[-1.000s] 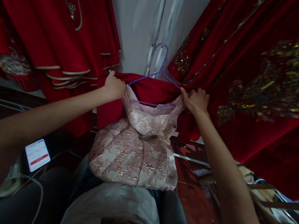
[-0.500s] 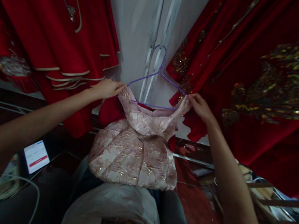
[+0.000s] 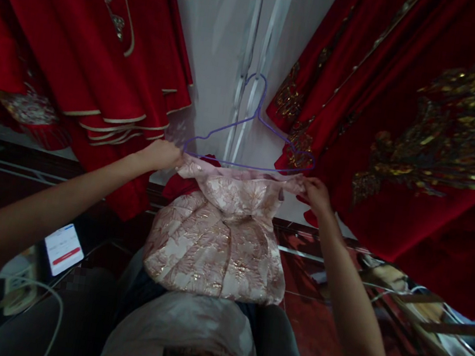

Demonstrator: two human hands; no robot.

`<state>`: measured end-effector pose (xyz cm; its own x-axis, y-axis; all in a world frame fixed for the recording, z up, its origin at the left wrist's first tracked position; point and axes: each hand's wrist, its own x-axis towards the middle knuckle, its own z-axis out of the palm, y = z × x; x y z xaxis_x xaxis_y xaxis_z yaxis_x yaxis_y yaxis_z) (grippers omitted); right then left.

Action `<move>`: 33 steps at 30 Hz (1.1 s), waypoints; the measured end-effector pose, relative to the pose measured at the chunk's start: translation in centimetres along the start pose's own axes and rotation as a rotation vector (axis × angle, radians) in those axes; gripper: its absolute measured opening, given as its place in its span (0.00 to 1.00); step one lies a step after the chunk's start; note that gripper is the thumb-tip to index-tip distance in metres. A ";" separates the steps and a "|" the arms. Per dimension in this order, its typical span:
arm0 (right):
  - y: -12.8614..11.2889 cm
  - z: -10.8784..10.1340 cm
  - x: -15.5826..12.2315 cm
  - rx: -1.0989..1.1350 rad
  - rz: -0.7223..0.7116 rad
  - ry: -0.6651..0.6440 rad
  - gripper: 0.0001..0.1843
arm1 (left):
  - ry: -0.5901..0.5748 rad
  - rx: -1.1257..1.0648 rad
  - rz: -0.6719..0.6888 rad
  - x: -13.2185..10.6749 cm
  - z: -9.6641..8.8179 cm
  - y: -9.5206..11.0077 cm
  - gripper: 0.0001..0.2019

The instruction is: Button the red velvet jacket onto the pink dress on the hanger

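A pink brocade dress (image 3: 214, 245) with gold threads hangs down over my lap. My left hand (image 3: 163, 156) is closed on the strap at its left upper corner. The right upper corner is pinched by the fingers of my right hand (image 3: 315, 193). Just above the neckline, a purple wire hanger (image 3: 257, 115) hangs by its hook from a white metal rail (image 3: 261, 46). Both shoulder ends of the hanger show bare, and its lower bar runs along the dress's top edge. Whether bar and cloth touch, I cannot tell.
Red garments (image 3: 136, 81) with pale trim hang at left; red cloth with gold embroidery (image 3: 455, 138) hangs at right. A lit phone (image 3: 63, 249) lies at lower left beside a power strip (image 3: 20, 292) and cable. A wooden rack (image 3: 430, 346) stands at lower right.
The dress straps have come off the hanger's shoulders and dropped below its bar. Both hands have moved down and slightly outward, stretching the neckline straight. The hanger stays on the rail.
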<state>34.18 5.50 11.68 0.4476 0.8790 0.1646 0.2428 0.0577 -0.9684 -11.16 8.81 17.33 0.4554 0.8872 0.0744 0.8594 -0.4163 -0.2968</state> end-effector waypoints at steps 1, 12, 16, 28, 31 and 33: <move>0.1 0.1 -1.0 0.002 0.061 -0.139 0.16 | -0.037 -0.041 0.064 -0.3 0.2 0.6 0.21; -4.7 1.3 -5.4 -0.045 -0.211 -0.351 0.17 | 0.476 -0.294 0.527 3.6 -0.9 10.8 0.16; -2.5 -0.4 -4.1 -0.197 -0.407 0.133 0.16 | 0.494 -0.318 0.487 4.2 2.2 13.2 0.13; -0.5 -2.2 -2.7 -0.391 -0.299 0.449 0.18 | 0.532 -0.309 0.450 2.0 2.5 12.8 0.14; -1.6 -1.6 -3.1 -0.407 -0.407 0.425 0.19 | 0.524 -0.331 0.450 2.2 2.6 13.1 0.14; -2.7 -1.2 -3.5 -0.434 -0.469 0.400 0.19 | 0.523 -0.344 0.455 2.3 2.7 13.2 0.14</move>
<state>32.99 1.76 13.91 0.4720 0.5645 0.6771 0.7650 0.1194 -0.6329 0.62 5.86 11.04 0.7581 0.4397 0.4816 0.5459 -0.8319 -0.0998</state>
